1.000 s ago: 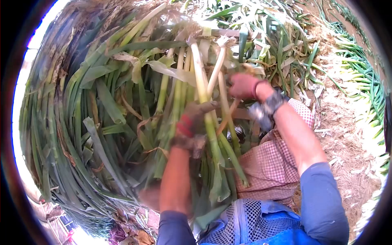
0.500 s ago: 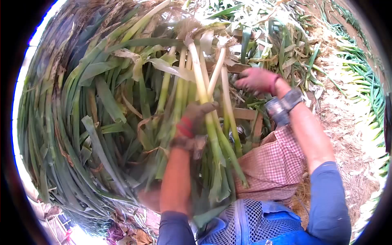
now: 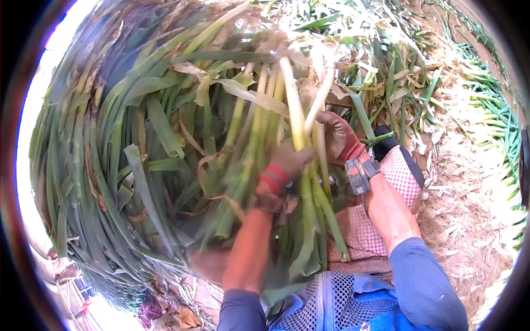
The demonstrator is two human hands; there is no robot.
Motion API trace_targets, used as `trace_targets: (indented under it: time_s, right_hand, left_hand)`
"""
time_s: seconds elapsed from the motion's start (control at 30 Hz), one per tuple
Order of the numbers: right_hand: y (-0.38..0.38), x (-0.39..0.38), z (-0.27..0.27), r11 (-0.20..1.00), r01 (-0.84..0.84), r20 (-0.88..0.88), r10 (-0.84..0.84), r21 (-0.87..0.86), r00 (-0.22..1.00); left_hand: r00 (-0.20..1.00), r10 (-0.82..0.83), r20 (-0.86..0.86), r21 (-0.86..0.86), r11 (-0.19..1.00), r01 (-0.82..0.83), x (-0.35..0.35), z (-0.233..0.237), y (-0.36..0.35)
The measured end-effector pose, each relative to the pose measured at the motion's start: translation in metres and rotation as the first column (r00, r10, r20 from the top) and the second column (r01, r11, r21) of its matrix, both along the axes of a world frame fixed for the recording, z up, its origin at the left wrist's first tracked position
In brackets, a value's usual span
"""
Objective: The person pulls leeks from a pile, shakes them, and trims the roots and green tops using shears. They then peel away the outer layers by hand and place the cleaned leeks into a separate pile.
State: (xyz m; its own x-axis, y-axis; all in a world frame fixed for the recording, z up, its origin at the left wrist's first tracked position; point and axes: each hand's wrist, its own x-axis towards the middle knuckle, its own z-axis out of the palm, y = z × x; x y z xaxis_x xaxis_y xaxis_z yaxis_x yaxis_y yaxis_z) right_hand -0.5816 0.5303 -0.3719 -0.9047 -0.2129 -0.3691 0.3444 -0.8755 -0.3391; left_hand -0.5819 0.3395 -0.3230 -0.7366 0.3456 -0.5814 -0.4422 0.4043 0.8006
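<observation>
Several long green onions (image 3: pixel 295 102), pale at the root end and green below, stand in front of my body with their roots pointing away. My left hand (image 3: pixel 292 159), in a brownish glove with a red cuff, is closed around one of the stalks at mid-length. To its right, my right hand (image 3: pixel 339 137), gloved in dull red, has its fingers curled against a second pale stalk (image 3: pixel 322 94). Its fingertips are partly hidden by the stalk. A peeled-back strip of pale leaf (image 3: pixel 251 95) lies across other stalks behind my left hand.
A big heap of green onions (image 3: pixel 72 182) fills the left side. Stripped leaves (image 3: pixel 381 60) pile up at the back right. A row of laid-out onions (image 3: pixel 486 88) runs along the far right, beyond ground (image 3: pixel 458 204) strewn with dry scraps. My checked trouser leg (image 3: pixel 364 231) is close by.
My right hand has come left and inward, from beside the leaf pile to the onion stalks. My left hand still grips its stalk. The whole view has shifted slightly.
</observation>
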Motion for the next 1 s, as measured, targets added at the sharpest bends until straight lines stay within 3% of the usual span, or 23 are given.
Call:
trace_targets:
  time_s: [0.07, 0.13, 0.17, 0.2, 0.27, 0.33, 0.4, 0.43, 0.47, 0.5, 0.53, 0.57, 0.63, 0.67, 0.7, 0.73, 0.77, 0.8, 0.83, 0.9, 0.93, 0.97, 1.0]
  right_hand:
    - [0.001, 0.000, 0.017, 0.995, -0.096, -0.006, 0.096, -0.032, 0.995]
    - [0.004, 0.000, 0.023, 0.951, -0.212, 0.019, 0.214, 0.226, 0.977]
    - [0.003, -0.001, 0.022, 0.964, -0.148, -0.097, 0.172, 0.220, 0.980]
    - [0.005, 0.000, 0.022, 0.964, -0.148, -0.097, 0.172, 0.220, 0.980]
    - [0.012, 0.008, 0.035, 0.928, -0.079, -0.116, 0.129, 0.365, 0.985]
    - [0.020, 0.021, 0.043, 0.917, -0.048, -0.069, 0.082, 0.396, 0.994]
    - [0.036, 0.033, 0.049, 0.780, 0.084, -0.247, 0.092, 0.621, 0.965]
    - [0.038, 0.037, 0.053, 0.757, 0.138, -0.254, 0.038, 0.638, 0.966]
    - [0.040, 0.039, 0.051, 0.758, 0.147, -0.258, 0.029, 0.636, 0.966]
    - [0.043, 0.039, 0.049, 0.843, 0.121, -0.215, -0.006, 0.524, 0.977]
    - [0.046, 0.039, 0.044, 0.913, 0.092, -0.164, -0.028, 0.398, 0.986]
    - [0.049, 0.036, 0.036, 0.935, 0.118, -0.301, -0.013, 0.334, 0.954]
    - [0.043, 0.039, 0.058, 0.919, 0.105, -0.250, -0.007, 0.381, 0.968]
    - [0.040, 0.042, 0.074, 0.899, 0.089, -0.195, -0.005, 0.428, 0.981]
    - [0.037, 0.044, 0.088, 0.840, 0.079, -0.123, -0.015, 0.537, 0.992]
    - [0.039, 0.042, 0.083, 0.842, 0.085, -0.123, -0.023, 0.532, 0.992]
    - [0.040, 0.041, 0.074, 0.842, 0.099, -0.159, -0.016, 0.530, 0.987]
    - [0.040, 0.038, 0.074, 0.842, 0.113, -0.196, -0.010, 0.527, 0.981]
    - [0.038, 0.038, 0.079, 0.909, 0.106, -0.157, -0.046, 0.403, 0.987]
    - [0.041, 0.037, 0.052, 0.890, 0.107, -0.161, -0.039, 0.443, 0.986]
    - [0.042, 0.035, 0.040, 0.866, 0.103, -0.169, -0.022, 0.489, 0.985]
    - [0.038, 0.032, 0.039, 0.839, 0.130, -0.153, -0.057, 0.528, 0.987]
    - [0.034, 0.028, 0.043, 0.841, 0.131, -0.153, -0.058, 0.524, 0.986]
  left_hand:
    - [0.998, -0.065, 0.020, -0.091, 0.994, 0.067, 0.006, 0.014, 0.007]
    - [0.994, -0.087, -0.066, -0.010, 0.996, 0.087, 0.016, 0.020, 0.015]
    - [0.994, -0.102, -0.040, -0.009, 0.995, 0.102, 0.018, 0.020, 0.017]
    - [0.994, -0.102, -0.040, -0.010, 0.995, 0.102, 0.020, 0.020, 0.019]
    - [0.960, -0.149, -0.235, 0.031, 0.987, 0.161, 0.026, 0.019, 0.019]
    - [0.966, -0.216, -0.142, -0.055, 0.976, 0.211, 0.025, 0.058, 0.022]
    - [0.981, -0.187, -0.058, 0.255, 0.947, 0.195, 0.021, 0.078, 0.019]
    - [0.987, -0.159, -0.015, 0.172, 0.972, 0.159, 0.012, 0.067, 0.010]
    - [0.971, -0.183, -0.157, 0.023, 0.982, 0.188, -0.009, 0.065, 0.001]
    - [0.931, -0.218, -0.294, -0.129, 0.974, 0.188, -0.034, 0.064, -0.006]
    - [0.780, -0.313, -0.542, -0.394, 0.914, 0.093, -0.052, 0.060, -0.012]
    - [0.558, -0.454, -0.695, -0.590, 0.803, -0.083, -0.069, 0.054, -0.017]
    - [0.523, -0.650, -0.552, -0.814, 0.557, -0.165, -0.104, 0.044, -0.024]
    - [0.519, -0.654, -0.550, -0.815, 0.555, -0.165, -0.115, 0.040, -0.026]
    - [0.595, -0.711, -0.376, -0.904, 0.421, -0.068, -0.124, 0.038, -0.027]
    - [0.647, -0.739, -0.186, -0.960, 0.277, 0.041, -0.131, 0.035, -0.027]
    - [0.706, -0.683, -0.187, -0.951, 0.306, 0.044, -0.136, 0.032, -0.028]
    - [0.668, -0.665, -0.335, -0.927, 0.359, -0.108, -0.142, 0.031, -0.033]
    - [0.606, -0.639, -0.474, -0.876, 0.409, -0.254, -0.150, 0.032, -0.044]
    - [0.454, -0.771, -0.447, -0.893, 0.413, -0.178, -0.204, 0.066, -0.086]
    - [0.675, -0.111, -0.730, -0.398, 0.871, -0.287, -0.223, 0.089, -0.092]
    - [0.681, 0.584, -0.442, 0.236, 0.808, -0.540, -0.232, 0.113, -0.090]
    - [0.681, 0.582, -0.445, 0.233, 0.809, -0.540, -0.230, 0.137, -0.079]
